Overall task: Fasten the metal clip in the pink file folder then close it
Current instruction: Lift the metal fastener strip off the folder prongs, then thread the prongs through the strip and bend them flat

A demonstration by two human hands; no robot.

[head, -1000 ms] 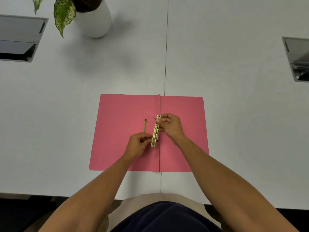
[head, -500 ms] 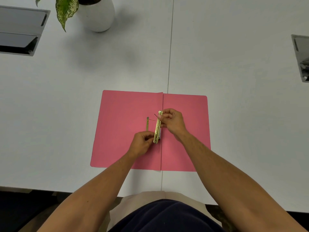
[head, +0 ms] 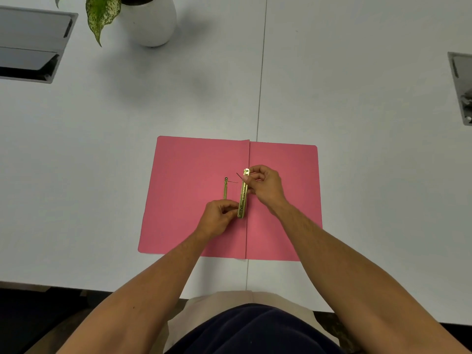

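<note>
A pink file folder (head: 189,200) lies open and flat on the white table (head: 357,175), near its front edge. A gold metal clip bar (head: 243,194) stands lengthwise beside the folder's centre fold. My right hand (head: 264,186) pinches the bar's far end, and my left hand (head: 219,217) pinches its near end. A thin gold base strip (head: 225,188) lies on the left leaf, just left of the bar. Two thin prongs stick up near the bar's far end.
A white pot (head: 150,20) with a speckled green leaf (head: 101,15) stands at the back left. Grey cable hatches are set into the table at the far left (head: 30,44) and the right edge (head: 462,88). A seam (head: 261,72) runs down the table's middle.
Both hands have kept hold of the clip bar in nearly the same spot beside the fold. The camera has shifted a little, so the folder sits slightly higher and further right.
</note>
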